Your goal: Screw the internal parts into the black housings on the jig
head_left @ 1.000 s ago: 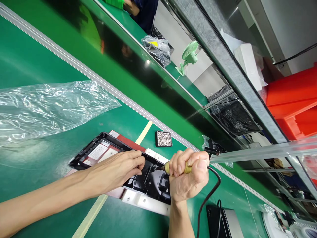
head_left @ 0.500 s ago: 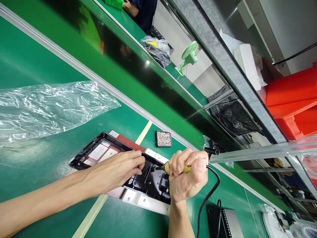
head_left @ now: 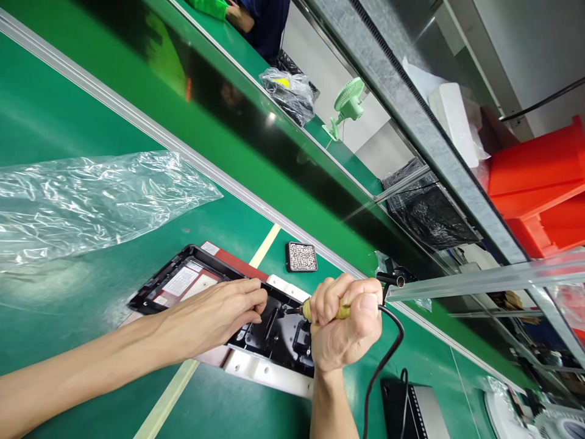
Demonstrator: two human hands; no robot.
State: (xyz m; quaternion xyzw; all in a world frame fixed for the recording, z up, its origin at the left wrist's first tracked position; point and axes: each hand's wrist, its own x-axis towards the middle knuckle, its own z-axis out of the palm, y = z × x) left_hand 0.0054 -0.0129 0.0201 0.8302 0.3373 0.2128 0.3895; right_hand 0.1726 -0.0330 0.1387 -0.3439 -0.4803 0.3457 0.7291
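My right hand (head_left: 345,320) is wrapped round the yellow handle of a soldering iron (head_left: 312,309) with a black cord. The iron's tip points left, down into a long black plastic housing (head_left: 287,326). Over the middle of that housing rests my left hand (head_left: 231,311), its fingers curled together; whatever they hold, if anything, is hidden. Inside the housing are dark plates, ribs and small posts. White blocks with holes (head_left: 269,373) lie along its sides, and a reddish board (head_left: 237,262) shows beneath its left part. A white printed label (head_left: 180,280) is visible through the frame.
A small black tray of metal bits (head_left: 302,257) stands behind the housing. Clear plastic film (head_left: 91,204) lies at left. Beyond the metal rail (head_left: 137,125) runs a green belt. Red bins (head_left: 539,183) and a clear bar (head_left: 479,279) are at right; a co-worker's arm (head_left: 240,15) shows at top.
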